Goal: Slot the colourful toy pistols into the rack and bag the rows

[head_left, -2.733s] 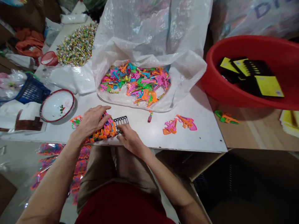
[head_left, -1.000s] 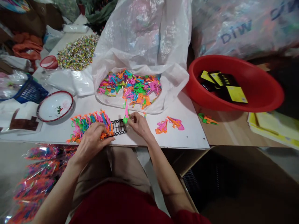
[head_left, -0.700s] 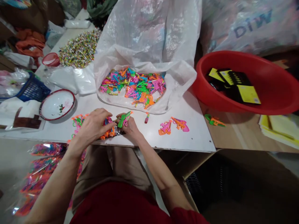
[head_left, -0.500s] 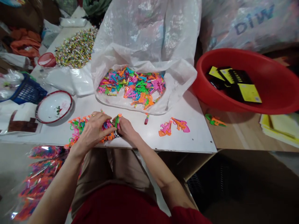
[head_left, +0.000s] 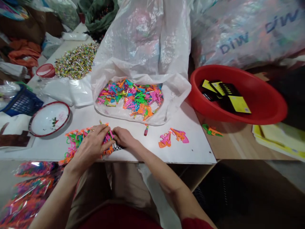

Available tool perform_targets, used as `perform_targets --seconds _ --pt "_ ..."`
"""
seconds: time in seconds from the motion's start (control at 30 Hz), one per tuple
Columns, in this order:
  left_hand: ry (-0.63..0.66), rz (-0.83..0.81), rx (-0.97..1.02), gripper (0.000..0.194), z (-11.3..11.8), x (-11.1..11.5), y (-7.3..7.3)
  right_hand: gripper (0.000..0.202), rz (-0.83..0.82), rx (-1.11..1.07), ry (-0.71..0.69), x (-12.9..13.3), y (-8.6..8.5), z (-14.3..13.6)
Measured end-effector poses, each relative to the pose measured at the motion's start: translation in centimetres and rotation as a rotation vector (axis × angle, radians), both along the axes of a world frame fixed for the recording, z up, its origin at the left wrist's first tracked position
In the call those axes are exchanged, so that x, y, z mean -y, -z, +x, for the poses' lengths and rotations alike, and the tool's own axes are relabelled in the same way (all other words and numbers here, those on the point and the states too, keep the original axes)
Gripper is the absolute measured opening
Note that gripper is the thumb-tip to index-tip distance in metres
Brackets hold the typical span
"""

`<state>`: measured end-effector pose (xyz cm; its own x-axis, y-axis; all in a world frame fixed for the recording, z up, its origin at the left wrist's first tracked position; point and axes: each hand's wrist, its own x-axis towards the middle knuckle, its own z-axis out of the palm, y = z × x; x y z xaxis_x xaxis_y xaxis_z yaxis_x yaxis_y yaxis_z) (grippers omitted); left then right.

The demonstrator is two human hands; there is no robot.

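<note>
A row of small bright plastic toys [head_left: 73,140], in orange, pink, green and blue, lies along the table's front edge. My left hand [head_left: 95,141] rests flat over its right end, fingers stretched out and thumb apart. Just to the right, my right hand [head_left: 124,137] has its fingers pinched at an upright pink plastic toy [head_left: 111,133]; its fingertips are partly hidden. Under that hand a black card with a net pattern [head_left: 117,146] shows, mostly covered. Further right lie two pairs of loose toys, one pink and orange [head_left: 165,140], the other orange and pink [head_left: 179,135].
Behind my hands stands an open white sack [head_left: 176,95] of mixed toys. A red basin [head_left: 269,108] with black and yellow cards is at right, an enamel bowl [head_left: 39,124] at left. Small wrapped tubes [head_left: 76,60] lie heaped at the back. Bagged toys [head_left: 33,186] sit below left.
The green toy seen upright at my right fingers no longer shows; a pink one stands there. My left hand stays over the row. The camera view has shifted a little.
</note>
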<state>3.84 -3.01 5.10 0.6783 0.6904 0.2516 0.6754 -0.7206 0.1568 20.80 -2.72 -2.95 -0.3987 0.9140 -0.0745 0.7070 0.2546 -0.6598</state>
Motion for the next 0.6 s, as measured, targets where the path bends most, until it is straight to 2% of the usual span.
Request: perform_targets --seconds 0.1,0.23,0.3,0.37,0.47,0.53,0.6 --pt "-0.011 0.010 0.009 0.040 0.0 0.1 0.4 0.020 0.042 -0.057 -0.083 -3.7 -0.9 3.6" --pt "-0.014 -0.007 -0.002 0.041 0.0 0.2 0.3 0.034 0.309 0.280 0.207 -11.9 -2.8 7.0" --pt "-0.024 -0.015 -0.007 0.041 0.1 0.2 0.2 0.037 0.364 0.417 0.246 -15.5 -3.1 7.4" --pt "-0.037 -0.030 -0.014 0.041 0.1 0.2 0.0 0.037 0.384 0.499 0.207 -17.6 -3.1 7.4" --pt "-0.034 -0.048 -0.016 0.042 0.2 0.2 -0.1 0.033 0.426 0.517 0.179 -17.4 -3.5 7.9" --pt "-0.025 -0.049 0.001 0.041 0.2 0.2 -0.2 0.030 0.442 0.452 0.241 -14.8 -4.1 8.6" --pt "-0.021 -0.044 0.033 0.039 0.2 0.2 -0.2 0.026 0.411 0.295 0.340 -10.5 -4.5 8.9"
